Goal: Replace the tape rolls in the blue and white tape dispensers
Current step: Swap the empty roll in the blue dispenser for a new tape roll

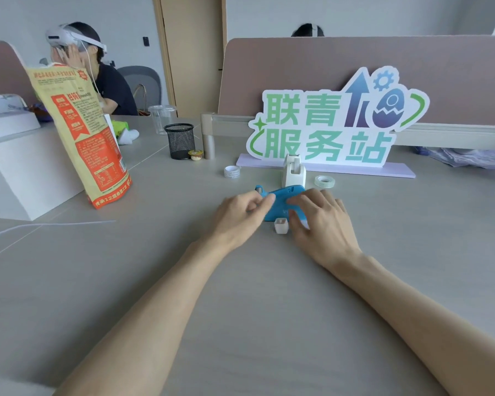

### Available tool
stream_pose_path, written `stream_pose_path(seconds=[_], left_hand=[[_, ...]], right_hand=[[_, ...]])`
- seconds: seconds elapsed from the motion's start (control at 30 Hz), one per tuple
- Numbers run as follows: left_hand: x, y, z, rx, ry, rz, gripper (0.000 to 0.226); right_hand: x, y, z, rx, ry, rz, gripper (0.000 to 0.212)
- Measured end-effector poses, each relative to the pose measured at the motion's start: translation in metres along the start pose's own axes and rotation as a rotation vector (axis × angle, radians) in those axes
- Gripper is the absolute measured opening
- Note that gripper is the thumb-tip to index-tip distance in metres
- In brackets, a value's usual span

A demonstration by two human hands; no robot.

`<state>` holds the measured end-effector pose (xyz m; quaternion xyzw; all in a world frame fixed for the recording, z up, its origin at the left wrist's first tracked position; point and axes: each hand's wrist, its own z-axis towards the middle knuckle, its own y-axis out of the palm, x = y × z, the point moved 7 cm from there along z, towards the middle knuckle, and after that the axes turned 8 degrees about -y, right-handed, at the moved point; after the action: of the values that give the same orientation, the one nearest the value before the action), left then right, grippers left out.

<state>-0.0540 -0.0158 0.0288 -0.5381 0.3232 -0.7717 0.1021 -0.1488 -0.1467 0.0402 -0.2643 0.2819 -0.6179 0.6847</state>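
The grey table point(269, 310) is spreading across the whole lower view, and both bare forearms are reaching in over it from the near edge. Behind it a mauve desk partition point(355, 61) is standing, with a large cut-out sign point(326, 130) in green and blue characters sitting on a pale lilac base in front of it. At the left a tall yellow and red printed bag point(80, 132) is standing upright, tilted a little. A black mesh pen cup point(180, 141) is sitting further back, with a small yellow-lidded cup point(195, 154) just beside it. The left hand point(237, 215) is curling its fingers, thumb and forefinger pinching at the front end of the blue tape dispenser point(280, 200); what is between them is too small to tell. The right hand point(320, 215) is lying over the rear of that dispenser, fingers spread and bent over its top, thumb pressing its near side. The dispenser is resting on the table between the hands, in the middle of the view. The white tape dispenser point(293, 171) is standing upright just behind it. A clear tape roll point(324, 181) is lying flat to the right of the white one, and a white tape roll point(231, 171) is lying to its left, well apart. A small white core piece point(281, 226) is sitting on the table just in front of the blue dispenser, beside the right thumb.
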Motion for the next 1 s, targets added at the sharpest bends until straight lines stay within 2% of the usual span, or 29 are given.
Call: stream_pose_path(seconds=[0.13, 0.2, 0.37, 0.57, 0.7, 0.83, 0.93, 1.0], left_hand=[[-0.023, -0.022, 0.016, 0.247, -0.04, 0.006, 0.021], [-0.036, -0.024, 0.032, 0.283, -0.073, 0.034, 0.026], [-0.059, -0.003, 0.09, 0.123, -0.124, 0.297, 0.039], [-0.063, 0.005, 0.15, 0.126, -0.179, 0.462, 0.054], [-0.068, 0.013, 0.162, 0.107, -0.229, 0.548, 0.046], [-0.064, 0.011, 0.142, 0.062, -0.18, 0.474, 0.029], [-0.058, 0.001, 0.108, 0.042, -0.16, 0.245, 0.032], [-0.056, -0.004, 0.083, 0.048, -0.165, 0.174, 0.023]], right_hand=[[-0.008, 0.009, 0.016, 0.081, -0.055, -0.008, 0.017], [-0.004, 0.014, 0.02, 0.09, -0.053, 0.006, 0.016], [0.005, 0.02, 0.02, 0.098, -0.01, 0.065, 0.017], [0.004, 0.022, 0.023, 0.072, -0.018, 0.092, 0.013], [0.005, 0.024, 0.023, 0.067, -0.016, 0.118, 0.015], [0.01, 0.021, 0.024, 0.101, -0.004, 0.172, 0.014], [0.007, 0.018, 0.023, 0.099, -0.017, 0.189, 0.015], [0.005, 0.015, 0.022, 0.102, -0.027, 0.197, 0.016]])
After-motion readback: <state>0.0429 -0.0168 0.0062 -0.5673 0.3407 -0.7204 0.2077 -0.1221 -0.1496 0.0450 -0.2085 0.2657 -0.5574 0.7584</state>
